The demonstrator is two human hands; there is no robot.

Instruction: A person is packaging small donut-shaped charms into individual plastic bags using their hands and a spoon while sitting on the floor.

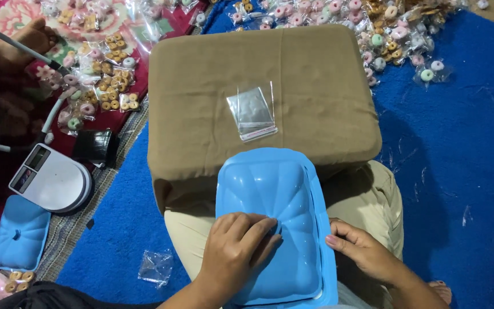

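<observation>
A light blue plastic container (270, 189) lies upside down on my lap, its ribbed bottom facing up. My left hand (236, 252) rests on its near side, fingers curled against the plastic. At the container's right rim, my right hand (358, 249) touches the edge with its fingertips. A tan cloth-covered cushion (201, 103) stands just beyond the container. On it lies a stack of small clear plastic bags (251, 111).
Many small bagged ring-shaped sweets (101, 74) lie scattered at the back left and along the back right (384, 34). A white kitchen scale (50, 180), a black pouch (94, 146), a blue lid (21, 232) and a loose clear bag (155, 267) are at the left. A blue carpet (458, 171) covers the right.
</observation>
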